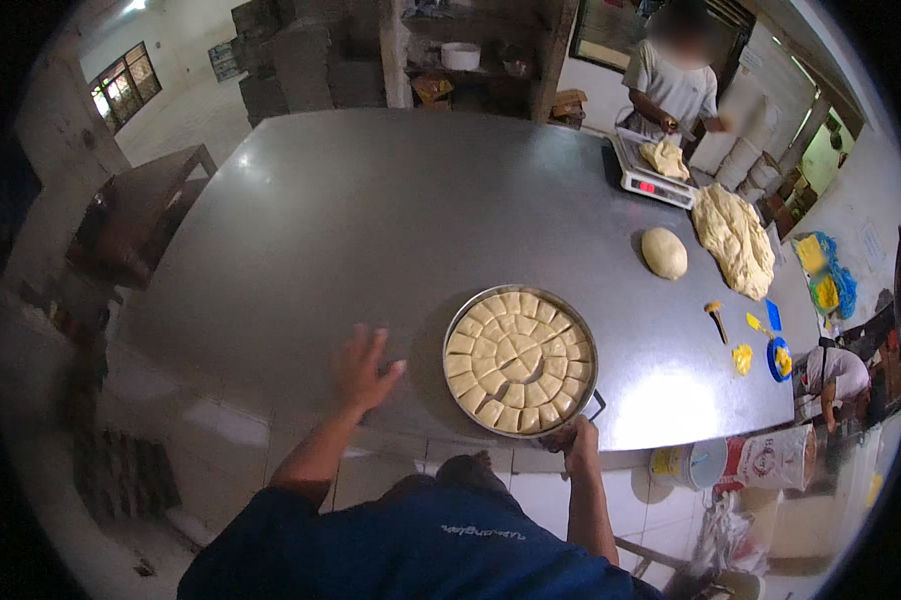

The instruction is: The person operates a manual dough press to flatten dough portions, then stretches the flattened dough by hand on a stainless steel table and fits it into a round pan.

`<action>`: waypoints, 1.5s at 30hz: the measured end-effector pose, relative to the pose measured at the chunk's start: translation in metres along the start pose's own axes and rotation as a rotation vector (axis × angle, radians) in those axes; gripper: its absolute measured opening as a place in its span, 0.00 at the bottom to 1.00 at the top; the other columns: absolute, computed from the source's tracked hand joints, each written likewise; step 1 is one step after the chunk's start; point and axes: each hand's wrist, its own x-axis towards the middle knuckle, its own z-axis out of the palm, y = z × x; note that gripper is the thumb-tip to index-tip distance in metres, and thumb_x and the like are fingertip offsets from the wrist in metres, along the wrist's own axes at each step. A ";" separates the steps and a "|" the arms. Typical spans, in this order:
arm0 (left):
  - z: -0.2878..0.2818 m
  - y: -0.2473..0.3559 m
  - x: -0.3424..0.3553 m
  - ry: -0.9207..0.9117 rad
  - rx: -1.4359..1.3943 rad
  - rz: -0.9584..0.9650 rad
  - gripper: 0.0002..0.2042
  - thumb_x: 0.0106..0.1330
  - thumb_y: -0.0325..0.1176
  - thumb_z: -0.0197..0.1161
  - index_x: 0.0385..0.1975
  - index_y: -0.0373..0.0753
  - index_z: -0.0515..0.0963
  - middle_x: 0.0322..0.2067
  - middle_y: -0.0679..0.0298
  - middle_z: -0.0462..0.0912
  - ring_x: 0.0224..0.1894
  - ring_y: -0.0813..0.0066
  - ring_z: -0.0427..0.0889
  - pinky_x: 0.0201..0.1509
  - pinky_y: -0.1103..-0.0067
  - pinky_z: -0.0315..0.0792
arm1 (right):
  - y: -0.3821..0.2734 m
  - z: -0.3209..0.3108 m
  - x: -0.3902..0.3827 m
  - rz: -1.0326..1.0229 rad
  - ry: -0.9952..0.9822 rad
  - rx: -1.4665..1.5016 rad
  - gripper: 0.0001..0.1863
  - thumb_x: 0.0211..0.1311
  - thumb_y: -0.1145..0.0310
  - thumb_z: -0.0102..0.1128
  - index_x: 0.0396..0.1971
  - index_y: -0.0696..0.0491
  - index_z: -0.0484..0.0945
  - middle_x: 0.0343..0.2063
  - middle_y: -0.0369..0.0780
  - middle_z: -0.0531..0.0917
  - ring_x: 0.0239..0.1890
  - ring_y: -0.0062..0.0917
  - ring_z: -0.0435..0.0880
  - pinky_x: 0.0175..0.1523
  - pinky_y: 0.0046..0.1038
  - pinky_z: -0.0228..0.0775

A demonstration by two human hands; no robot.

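Observation:
A round metal pan sits near the front edge of the steel table. Cut pieces of pale dough fill it in rings, with wedges at the centre and a small gap near the lower middle. My right hand is closed on the pan's near right side, beside a loop handle; its exact hold is partly hidden. To the left of the pan, my left hand is over the table edge with fingers spread, slightly blurred. It holds nothing and is apart from the pan.
Toward the right lie a dough ball, a large dough mass, a wooden-handled tool and a blue bowl with yellow stuff. Behind a scale stands a person. Buckets stand by the table's right front.

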 end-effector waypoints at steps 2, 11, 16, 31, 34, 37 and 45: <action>-0.018 -0.039 -0.027 0.051 0.082 -0.233 0.44 0.73 0.65 0.52 0.81 0.48 0.49 0.81 0.46 0.43 0.80 0.39 0.49 0.81 0.43 0.39 | -0.010 0.011 0.000 -0.101 0.016 -0.243 0.22 0.66 0.59 0.52 0.42 0.67 0.76 0.32 0.49 0.83 0.29 0.37 0.83 0.34 0.39 0.74; 0.013 -0.033 -0.060 -0.041 0.246 -0.288 0.50 0.72 0.73 0.46 0.82 0.42 0.42 0.81 0.47 0.38 0.81 0.38 0.45 0.82 0.44 0.35 | 0.008 -0.019 0.103 -0.444 0.302 -0.652 0.34 0.73 0.46 0.50 0.32 0.69 0.83 0.24 0.52 0.84 0.30 0.39 0.80 0.43 0.47 0.71; -0.049 -0.131 -0.011 -0.003 0.151 -0.097 0.55 0.66 0.77 0.49 0.82 0.42 0.42 0.82 0.48 0.38 0.81 0.41 0.44 0.82 0.46 0.35 | -0.020 0.011 0.080 0.036 0.043 0.215 0.26 0.71 0.46 0.54 0.29 0.55 0.85 0.28 0.43 0.88 0.26 0.35 0.85 0.36 0.37 0.81; -0.117 -0.193 0.234 0.084 0.258 -0.172 0.58 0.63 0.81 0.46 0.81 0.39 0.44 0.80 0.42 0.41 0.81 0.41 0.47 0.78 0.37 0.35 | -0.303 0.335 0.155 -1.066 -0.125 -1.137 0.20 0.81 0.56 0.49 0.52 0.58 0.78 0.38 0.40 0.84 0.39 0.29 0.83 0.48 0.33 0.76; -0.129 -0.198 0.247 0.061 0.256 -0.195 0.58 0.64 0.80 0.49 0.81 0.37 0.45 0.80 0.41 0.40 0.82 0.41 0.42 0.79 0.38 0.35 | -0.306 0.514 0.224 -0.783 -0.403 -0.543 0.24 0.79 0.52 0.53 0.60 0.56 0.79 0.50 0.51 0.87 0.51 0.40 0.87 0.57 0.40 0.75; -0.116 -0.207 0.272 0.142 0.199 -0.142 0.58 0.63 0.79 0.50 0.80 0.35 0.47 0.80 0.43 0.43 0.82 0.42 0.42 0.79 0.38 0.35 | -0.288 0.622 0.295 -1.464 -0.241 -1.089 0.24 0.75 0.46 0.55 0.55 0.50 0.83 0.44 0.52 0.87 0.49 0.46 0.87 0.54 0.43 0.76; -0.117 -0.231 0.297 0.253 0.196 -0.094 0.57 0.61 0.79 0.53 0.79 0.39 0.52 0.79 0.42 0.48 0.79 0.43 0.53 0.78 0.38 0.37 | -0.077 0.766 0.314 -1.360 -0.271 -1.413 0.20 0.69 0.47 0.62 0.39 0.51 0.84 0.36 0.42 0.88 0.46 0.44 0.87 0.50 0.44 0.77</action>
